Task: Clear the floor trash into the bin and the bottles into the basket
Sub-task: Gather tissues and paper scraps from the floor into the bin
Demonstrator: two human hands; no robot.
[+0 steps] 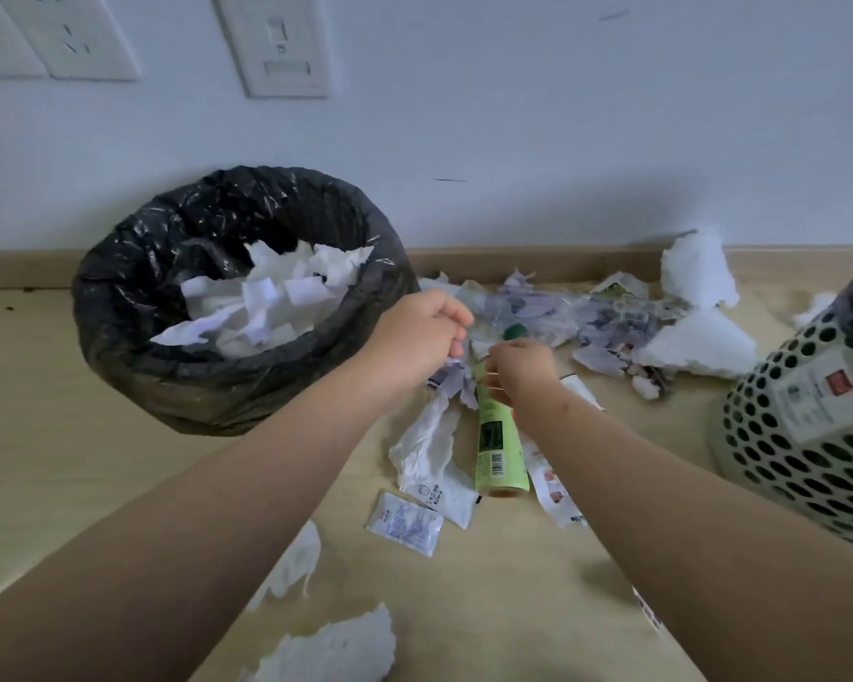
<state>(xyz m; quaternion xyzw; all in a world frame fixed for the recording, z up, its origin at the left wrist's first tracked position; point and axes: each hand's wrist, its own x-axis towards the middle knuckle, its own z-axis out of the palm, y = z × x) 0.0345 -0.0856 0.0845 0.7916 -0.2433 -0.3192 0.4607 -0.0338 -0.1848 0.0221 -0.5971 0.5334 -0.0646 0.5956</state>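
Trash (405, 523) lies on the floor (70, 435) — one bin (119, 307), one basket (784, 435). Left hand (417, 337) grips paper scraps (459, 386); right hand (523, 369) pinches one green bottle (498, 445).

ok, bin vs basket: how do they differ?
The bin is lined with a black bag; the basket is pale plastic, full of round holes. The bin shows whole, at left; the basket is cut off at the right edge. The bin holds white paper scraps; the basket's inside is hidden. Both stand on the floor.
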